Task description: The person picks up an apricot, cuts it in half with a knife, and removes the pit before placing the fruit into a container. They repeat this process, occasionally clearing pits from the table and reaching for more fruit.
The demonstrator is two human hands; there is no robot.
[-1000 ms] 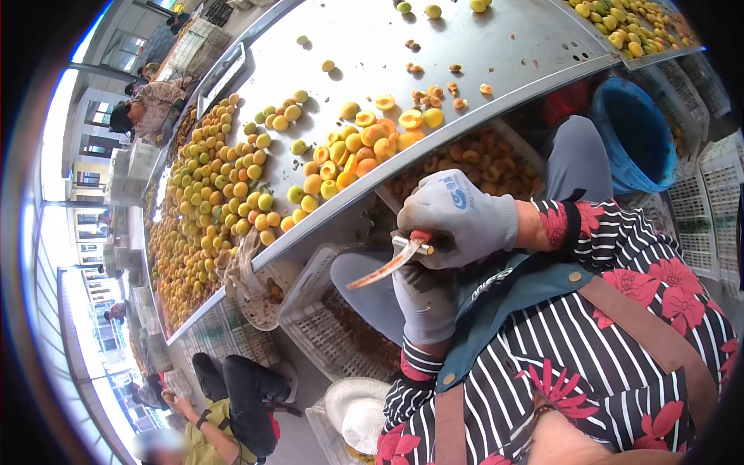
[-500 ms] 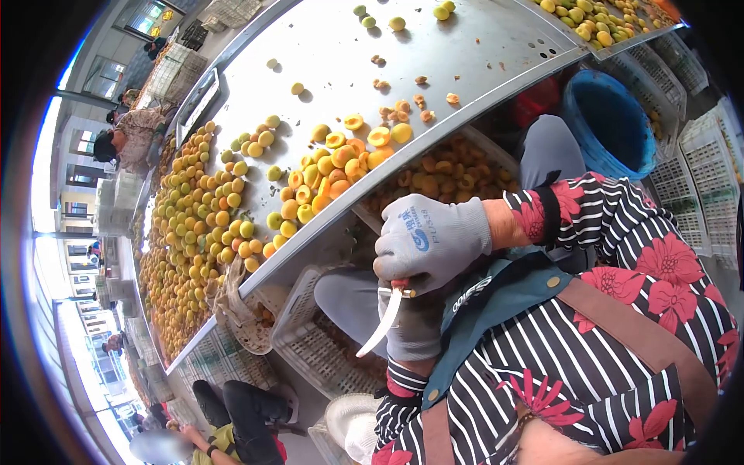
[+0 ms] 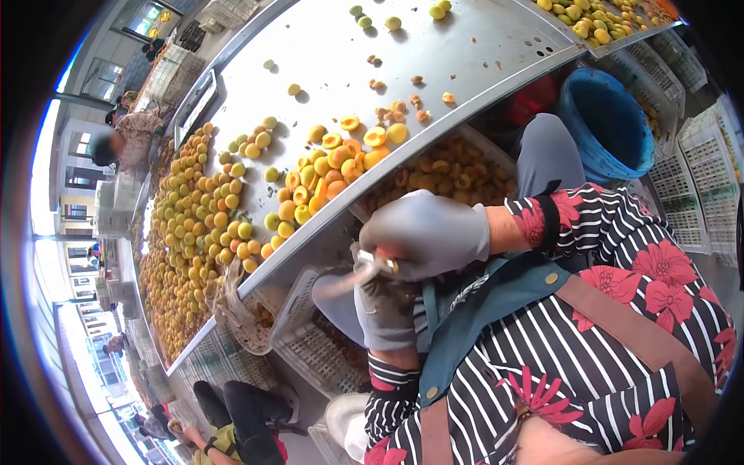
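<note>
My right hand (image 3: 426, 236), in a grey glove and blurred by motion, is closed around the handle of a small knife (image 3: 353, 279). Its blade, smeared in this frame, points down to the left. Just below and partly behind it, my left hand (image 3: 387, 314) wears a soiled grey glove. Its fingers look curled up close to the knife, and whatever they may hold is hidden. Beyond both hands, a pile of whole and halved apricots (image 3: 322, 174) lies along the near edge of the metal table (image 3: 457, 58). A crate of apricot halves (image 3: 442, 174) stands under that edge.
Many whole apricots (image 3: 190, 225) cover the table's left part. A blue bucket (image 3: 608, 124) stands beside my knee, with white plastic crates (image 3: 694, 190) near it. Another crate (image 3: 325, 341) is below my left hand. A seated co-worker (image 3: 248, 422) is at the lower left.
Both hands have shifted slightly left, and my left hand has come up closer to the knife. The blade has swung upward to the left and become blurred.
</note>
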